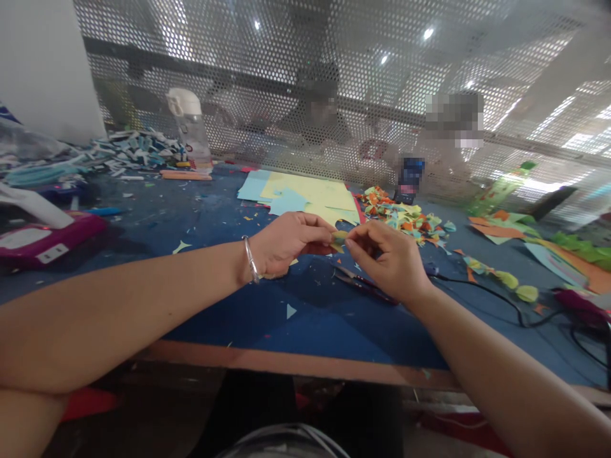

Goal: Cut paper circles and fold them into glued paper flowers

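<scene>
Between my two hands, above the middle of the blue tabletop (229, 318), is a small yellow-green paper piece (340, 239). My left hand (296, 240), with a silver bangle at the wrist, pinches its left side. Thumb and forefinger of my right hand (387, 257) are closed on its right side. Dark-handled scissors (363, 283) lie on the table just under my right hand. Behind my hands are yellow paper sheets (312, 187) and light blue paper (287, 202). A heap of small folded orange, yellow and blue paper pieces (405, 216) lies beyond my right hand.
At the back left stand a clear bottle (193, 130) and a pile of scraps (143, 149). A magenta device (52, 238) sits at left. A phone (409, 178) leans by the perforated screen (267, 83); people show through it. A black cable (482, 292) crosses the right side.
</scene>
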Demonstrator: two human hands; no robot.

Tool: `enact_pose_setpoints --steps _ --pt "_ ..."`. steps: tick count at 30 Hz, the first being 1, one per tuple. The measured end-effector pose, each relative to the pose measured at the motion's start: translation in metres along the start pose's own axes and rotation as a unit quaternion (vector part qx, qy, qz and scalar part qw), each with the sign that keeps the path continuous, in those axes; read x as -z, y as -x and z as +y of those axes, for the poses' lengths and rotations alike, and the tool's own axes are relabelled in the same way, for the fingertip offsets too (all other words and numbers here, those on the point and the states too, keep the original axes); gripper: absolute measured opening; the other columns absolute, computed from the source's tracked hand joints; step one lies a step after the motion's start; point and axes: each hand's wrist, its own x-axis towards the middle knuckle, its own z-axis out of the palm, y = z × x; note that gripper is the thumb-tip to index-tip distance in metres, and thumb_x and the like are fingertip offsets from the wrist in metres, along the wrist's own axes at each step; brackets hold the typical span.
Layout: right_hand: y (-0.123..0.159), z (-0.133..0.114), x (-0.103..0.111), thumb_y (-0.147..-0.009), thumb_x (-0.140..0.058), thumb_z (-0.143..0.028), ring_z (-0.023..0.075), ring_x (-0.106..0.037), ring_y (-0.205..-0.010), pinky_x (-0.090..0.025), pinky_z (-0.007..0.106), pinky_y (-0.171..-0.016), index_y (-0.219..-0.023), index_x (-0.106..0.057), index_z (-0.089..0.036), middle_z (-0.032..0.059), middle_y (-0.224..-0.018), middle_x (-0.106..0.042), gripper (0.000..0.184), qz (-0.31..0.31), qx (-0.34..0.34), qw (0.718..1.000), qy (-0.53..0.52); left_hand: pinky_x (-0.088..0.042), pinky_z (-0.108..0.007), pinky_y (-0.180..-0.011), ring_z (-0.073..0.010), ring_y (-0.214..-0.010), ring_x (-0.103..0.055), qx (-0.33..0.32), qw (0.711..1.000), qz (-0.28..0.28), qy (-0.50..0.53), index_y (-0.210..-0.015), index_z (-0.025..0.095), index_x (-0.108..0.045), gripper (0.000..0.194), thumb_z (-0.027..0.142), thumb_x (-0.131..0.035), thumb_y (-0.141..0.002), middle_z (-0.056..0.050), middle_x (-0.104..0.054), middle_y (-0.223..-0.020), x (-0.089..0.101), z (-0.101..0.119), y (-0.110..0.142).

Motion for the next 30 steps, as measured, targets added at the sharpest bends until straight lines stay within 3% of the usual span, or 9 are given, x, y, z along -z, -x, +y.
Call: enact_pose_setpoints --steps 8,16,30 --pt "-0.0002 -0.0017 -0.0001 -0.090 -0.061 -0.016 0.0086 -0.051 -0.058 -0.043 0.023 -0.054 -0.087 -0.064 -0.017 -0.0013 -0.072 -0.057 0.005 -0.015 0.028 1.000 -0.001 -0.056 -0.026 -0.081 -0.0075 -0.065 -0.064 -0.006 1.000 -0.009 0.000 -0.065 0.011 -0.067 0.015 0.003 -0.068 -0.078 0.000 -0.065 -0.069 0.0017 -0.0030 -0.0025" --pt "0.0005 -0.0031 -0.0007 -0.091 -0.060 -0.018 0.0093 -0.052 -0.059 -0.044 0.024 -0.055 -0.088 -0.065 -0.018 -0.0007 -0.073 -0.059 0.005 -0.020 0.015 1.000 -0.011 -0.056 -0.028 -0.082 -0.0069 -0.063 -0.064 -0.043 0.999 -0.003 -0.024 -0.066 0.010 -0.067 0.015 0.003 -0.068 -0.079 0.001 -0.064 -0.066 -0.0003 -0.0053 -0.0021" --pt "0.0005 -0.0025 0.0016 -0.093 -0.064 -0.037 0.0092 -0.047 -0.053 -0.037 0.025 -0.048 -0.089 -0.065 -0.019 -0.0019 -0.068 -0.056 0.019 -0.025 -0.128 0.984 -0.121 -0.054 -0.024 -0.074 -0.0066 -0.061 -0.064 -0.091 0.995 -0.020 -0.025 -0.073 0.010 -0.067 0.007 0.004 -0.068 -0.077 0.003 -0.064 -0.067 0.0017 -0.0043 -0.0012"
